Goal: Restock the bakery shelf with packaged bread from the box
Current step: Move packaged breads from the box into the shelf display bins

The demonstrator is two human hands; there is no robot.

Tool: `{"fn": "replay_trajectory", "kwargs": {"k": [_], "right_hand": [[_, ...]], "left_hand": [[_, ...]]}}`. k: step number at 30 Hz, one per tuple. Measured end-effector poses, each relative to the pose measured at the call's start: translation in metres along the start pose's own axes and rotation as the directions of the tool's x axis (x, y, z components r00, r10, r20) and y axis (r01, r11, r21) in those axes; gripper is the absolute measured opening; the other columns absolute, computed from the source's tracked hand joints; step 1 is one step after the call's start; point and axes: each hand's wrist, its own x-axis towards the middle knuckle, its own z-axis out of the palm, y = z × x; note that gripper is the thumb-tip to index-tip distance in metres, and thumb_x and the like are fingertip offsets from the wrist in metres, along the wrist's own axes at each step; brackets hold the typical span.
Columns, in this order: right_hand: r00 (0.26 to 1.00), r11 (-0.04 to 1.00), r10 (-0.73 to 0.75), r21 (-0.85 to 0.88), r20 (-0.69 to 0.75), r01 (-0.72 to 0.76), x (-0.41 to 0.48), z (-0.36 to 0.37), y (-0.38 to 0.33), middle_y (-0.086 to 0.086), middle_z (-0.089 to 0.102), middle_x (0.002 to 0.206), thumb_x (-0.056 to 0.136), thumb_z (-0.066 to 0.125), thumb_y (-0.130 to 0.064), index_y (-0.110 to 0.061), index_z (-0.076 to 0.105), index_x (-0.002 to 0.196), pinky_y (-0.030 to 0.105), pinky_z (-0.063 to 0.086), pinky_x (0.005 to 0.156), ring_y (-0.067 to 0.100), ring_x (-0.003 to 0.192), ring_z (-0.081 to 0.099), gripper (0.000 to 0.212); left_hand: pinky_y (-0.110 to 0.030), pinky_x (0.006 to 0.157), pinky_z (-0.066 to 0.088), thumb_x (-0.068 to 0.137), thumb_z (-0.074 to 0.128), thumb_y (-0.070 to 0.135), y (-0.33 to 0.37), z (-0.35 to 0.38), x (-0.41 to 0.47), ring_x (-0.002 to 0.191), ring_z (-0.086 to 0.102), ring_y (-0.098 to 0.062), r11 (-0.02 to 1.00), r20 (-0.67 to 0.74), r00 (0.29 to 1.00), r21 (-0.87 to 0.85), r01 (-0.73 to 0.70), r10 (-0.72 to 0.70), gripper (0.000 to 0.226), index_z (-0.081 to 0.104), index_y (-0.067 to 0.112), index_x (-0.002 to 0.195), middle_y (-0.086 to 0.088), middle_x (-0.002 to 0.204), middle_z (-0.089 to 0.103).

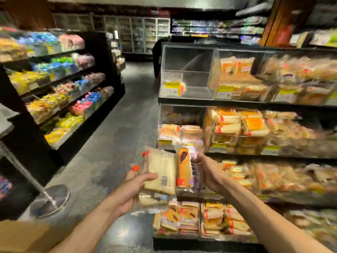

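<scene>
My left hand (132, 187) grips a pale packaged bread (161, 172) with a barcode on its wrapper, and further packets hang below it. My right hand (209, 172) holds an orange and purple bread packet (187, 167) upright beside the first. Both packets are in front of the left end of the bakery shelf (237, 104), at the height of its third tier. The top-left clear bin (187, 73) of the shelf holds almost nothing. A brown cardboard box (21, 236) sits at the bottom left corner.
The other bins of the bakery shelf are filled with wrapped bread. A black rack of colourful sweets (60, 84) stands across the dark aisle floor (116, 143). A metal stanchion base (51, 199) rests on the floor at left. Fridges line the back wall.
</scene>
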Motion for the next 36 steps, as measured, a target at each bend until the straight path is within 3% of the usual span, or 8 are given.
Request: {"fn": "replay_trajectory", "kwargs": {"k": [5, 7, 11, 17, 21, 27, 33, 36], "right_hand": [[0.993, 0.992, 0.015, -0.121, -0.119, -0.029, 0.042, -0.038, -0.009, 0.006, 0.05, 0.064, 0.095, 0.05, -0.016, -0.005, 0.061, 0.101, 0.023, 0.04, 0.047, 0.02, 0.06, 0.045, 0.016], [0.986, 0.982, -0.01, -0.187, -0.165, -0.022, 0.067, -0.047, -0.019, -0.003, 0.047, 0.054, 0.097, 0.054, -0.022, -0.008, 0.064, 0.101, 0.025, 0.035, 0.05, 0.014, 0.054, 0.042, 0.018], [0.962, 0.972, -0.089, -0.232, -0.258, 0.028, 0.137, -0.056, -0.05, 0.01, 0.073, 0.086, 0.089, 0.066, -0.032, -0.001, 0.065, 0.108, 0.033, 0.054, 0.064, 0.031, 0.079, 0.07, 0.036], [0.834, 0.933, -0.253, -0.35, -0.49, 0.077, 0.236, -0.043, -0.102, 0.004, 0.062, 0.094, 0.085, 0.07, -0.015, -0.015, 0.047, 0.116, 0.027, 0.054, 0.057, 0.013, 0.072, 0.063, 0.038], [0.79, 0.905, -0.258, -0.426, -0.556, -0.005, 0.298, -0.043, -0.109, 0.004, 0.065, 0.097, 0.077, 0.073, -0.027, -0.021, 0.056, 0.102, 0.039, 0.054, 0.087, 0.022, 0.09, 0.064, 0.031], [0.801, 0.834, -0.187, -0.523, -0.569, -0.177, 0.349, -0.042, -0.097, 0.005, 0.071, 0.062, 0.08, 0.072, -0.031, -0.006, 0.071, 0.067, 0.038, 0.061, 0.07, 0.019, 0.062, 0.071, 0.028], [0.882, 0.676, 0.02, -0.643, -0.471, -0.359, 0.373, -0.052, -0.095, 0.013, 0.071, 0.091, 0.081, 0.077, -0.016, -0.006, 0.066, 0.09, 0.021, 0.052, 0.044, 0.019, 0.063, 0.067, 0.017], [0.929, 0.616, 0.147, -0.703, -0.34, -0.355, 0.377, -0.06, -0.092, 0.019, 0.068, 0.112, 0.087, 0.068, -0.01, -0.004, 0.064, 0.107, 0.031, 0.06, 0.064, 0.028, 0.08, 0.07, 0.022]], "left_hand": [[-0.047, 0.055, 0.06, 0.076, 0.079, 0.002, 0.012, 0.023, 0.059, 0.091, 0.073, -0.027, 1.0, 0.06, 0.998, 0.0, 0.007, -0.007, 0.057, 0.046, 0.021, 0.118, -0.008, 0.125, 0.066], [-0.043, 0.049, 0.058, 0.079, 0.075, -0.001, 0.023, 0.025, 0.087, 0.079, 0.074, -0.026, 1.0, 0.072, 0.997, 0.004, 0.025, -0.025, 0.054, 0.043, 0.023, 0.117, -0.01, 0.117, 0.069], [-0.038, 0.06, 0.061, 0.068, 0.082, 0.006, 0.058, 0.017, 0.157, 0.094, 0.073, -0.031, 0.996, 0.132, 0.991, 0.092, 0.007, -0.019, 0.067, 0.045, 0.006, 0.124, -0.017, 0.124, 0.065], [-0.03, 0.068, 0.058, 0.068, 0.085, 0.005, 0.116, 0.007, 0.254, 0.1, 0.07, -0.024, 0.962, 0.183, 0.98, 0.243, -0.122, 0.078, 0.053, 0.057, 0.01, 0.113, -0.01, 0.113, 0.071], [-0.033, 0.076, 0.056, 0.061, 0.089, 0.012, 0.147, 0.003, 0.302, 0.097, 0.071, -0.022, 0.909, 0.269, 0.96, 0.374, -0.182, 0.082, 0.06, 0.06, 0.009, 0.113, -0.007, 0.103, 0.075], [-0.037, 0.085, 0.056, 0.062, 0.089, 0.012, 0.16, 0.015, 0.343, 0.099, 0.071, -0.023, 0.88, 0.329, 0.942, 0.426, -0.209, 0.065, 0.057, 0.06, 0.011, 0.111, -0.005, 0.102, 0.075], [-0.046, 0.086, 0.058, 0.069, 0.087, 0.006, 0.161, 0.029, 0.358, 0.098, 0.072, -0.023, 0.88, 0.316, 0.948, 0.439, -0.183, 0.039, 0.052, 0.059, 0.013, 0.112, -0.003, 0.101, 0.076], [-0.051, 0.084, 0.058, 0.067, 0.088, 0.009, 0.16, 0.038, 0.361, 0.097, 0.072, -0.025, 0.882, 0.296, 0.955, 0.44, -0.167, 0.033, 0.055, 0.059, 0.012, 0.113, -0.006, 0.103, 0.075]]}}
